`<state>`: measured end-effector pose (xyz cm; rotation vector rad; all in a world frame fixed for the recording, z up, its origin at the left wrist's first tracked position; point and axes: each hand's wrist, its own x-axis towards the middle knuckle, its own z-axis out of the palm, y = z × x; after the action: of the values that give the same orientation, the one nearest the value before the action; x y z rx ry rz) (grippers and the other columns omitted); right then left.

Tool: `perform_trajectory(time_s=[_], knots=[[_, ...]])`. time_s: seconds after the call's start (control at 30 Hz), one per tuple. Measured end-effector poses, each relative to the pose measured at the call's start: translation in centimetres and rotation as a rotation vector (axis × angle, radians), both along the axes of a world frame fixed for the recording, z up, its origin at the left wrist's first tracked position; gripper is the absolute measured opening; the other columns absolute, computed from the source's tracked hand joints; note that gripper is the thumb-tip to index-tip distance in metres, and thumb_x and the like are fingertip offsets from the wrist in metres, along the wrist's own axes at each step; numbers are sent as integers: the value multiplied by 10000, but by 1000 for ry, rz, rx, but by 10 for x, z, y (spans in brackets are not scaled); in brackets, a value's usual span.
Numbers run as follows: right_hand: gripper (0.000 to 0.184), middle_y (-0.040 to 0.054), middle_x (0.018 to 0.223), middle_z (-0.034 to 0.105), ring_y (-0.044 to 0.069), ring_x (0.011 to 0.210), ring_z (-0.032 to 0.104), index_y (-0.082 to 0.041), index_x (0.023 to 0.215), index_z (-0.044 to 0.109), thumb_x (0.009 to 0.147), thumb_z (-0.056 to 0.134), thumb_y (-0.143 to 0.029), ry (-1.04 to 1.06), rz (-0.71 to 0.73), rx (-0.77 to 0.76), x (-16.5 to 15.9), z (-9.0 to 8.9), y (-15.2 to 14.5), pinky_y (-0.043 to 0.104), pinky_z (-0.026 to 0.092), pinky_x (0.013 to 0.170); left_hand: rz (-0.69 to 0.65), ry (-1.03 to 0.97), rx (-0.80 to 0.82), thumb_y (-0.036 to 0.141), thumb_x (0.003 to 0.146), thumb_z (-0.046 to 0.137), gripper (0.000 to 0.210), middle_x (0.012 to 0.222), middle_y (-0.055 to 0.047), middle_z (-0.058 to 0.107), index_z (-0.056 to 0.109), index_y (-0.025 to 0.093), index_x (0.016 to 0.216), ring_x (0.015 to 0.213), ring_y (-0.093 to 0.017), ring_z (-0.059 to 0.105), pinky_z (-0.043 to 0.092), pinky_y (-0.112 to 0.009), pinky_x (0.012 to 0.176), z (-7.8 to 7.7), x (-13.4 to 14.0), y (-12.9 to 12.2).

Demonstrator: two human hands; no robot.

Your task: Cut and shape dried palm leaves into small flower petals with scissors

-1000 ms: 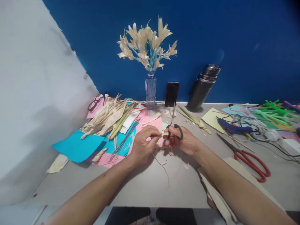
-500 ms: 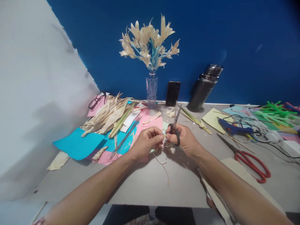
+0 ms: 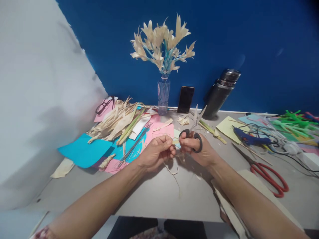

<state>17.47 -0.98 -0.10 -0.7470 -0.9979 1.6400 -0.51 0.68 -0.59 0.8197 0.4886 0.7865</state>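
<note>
Starting at the bench's left edge, a blue sheet lies with one corner raised. Behind it, toward the back left corner, dark-framed glasses and a heap of dried husks rest on coloured paper. Left hand: above the middle of the bench, fingers closed against the thumb, gripping a pale strip whose finer detail is too small to read. At the back edge, a clear bottle holds cream flowers; to its right a phone leans upright. Right hand: fingers curled through the black handles of the small scissors, blades apart, tips toward the back edge. Farther right, a dark flask tilts against the wall. Red-handled scissors and a blue glue gun lie nearer the right edge.
</note>
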Motion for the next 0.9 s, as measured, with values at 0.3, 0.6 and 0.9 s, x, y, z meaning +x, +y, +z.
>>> perform_trajectory(time_s=[0.3, 0.6, 0.9], knots=[[346, 0, 625, 640, 150, 571, 595, -162, 824, 581, 612, 836, -257, -113, -3, -84, -13, 4, -8, 261, 442, 565, 8, 113, 144, 321, 745, 773, 260, 653, -26, 624, 604, 124, 725, 599, -98, 575, 427, -210, 599, -6, 2, -2], [273, -52, 588, 496, 83, 495, 397, -177, 815, 607, 663, 791, -310, 6, 43, -53, -4, 3, -4, 232, 358, 512, -37, 31, 41, 335, 717, 797, 288, 651, -17, 623, 594, 132, 731, 598, -108, 592, 455, -228, 611, -1, -2, -2], [303, -31, 574, 558, 107, 513, 510, -151, 779, 608, 645, 815, -327, -194, -66, -53, -11, 4, -7, 233, 386, 515, 16, 151, 131, 320, 748, 766, 257, 641, -24, 628, 593, 131, 726, 587, -99, 569, 422, -219, 604, -5, 0, -2]])
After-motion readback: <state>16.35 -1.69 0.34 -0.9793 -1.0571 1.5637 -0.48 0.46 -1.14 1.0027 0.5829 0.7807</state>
